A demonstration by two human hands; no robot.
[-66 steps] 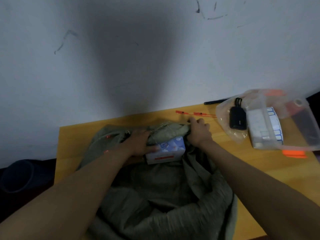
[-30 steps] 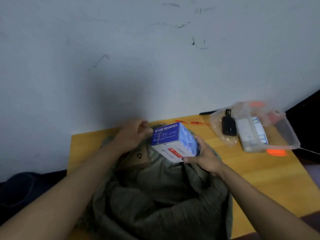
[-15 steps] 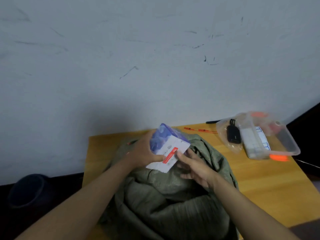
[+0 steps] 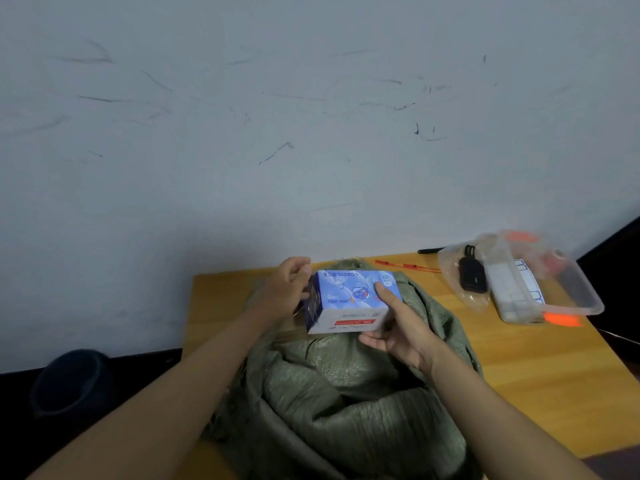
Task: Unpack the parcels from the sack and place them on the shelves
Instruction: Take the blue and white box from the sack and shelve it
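A crumpled olive-green woven sack (image 4: 349,393) lies on the yellow wooden desk (image 4: 540,375). Just above the sack, both hands hold a blue-and-white cardboard box (image 4: 349,301): the left hand (image 4: 287,292) grips its left end, the right hand (image 4: 398,330) cups its right end, thumb on top. Right of the sack, against the wall, sits a clear plastic tub (image 4: 568,289).

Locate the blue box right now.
Head view, centre: the blue box is held above the green sack, the left hand at its left end, the right hand gripping its right end.
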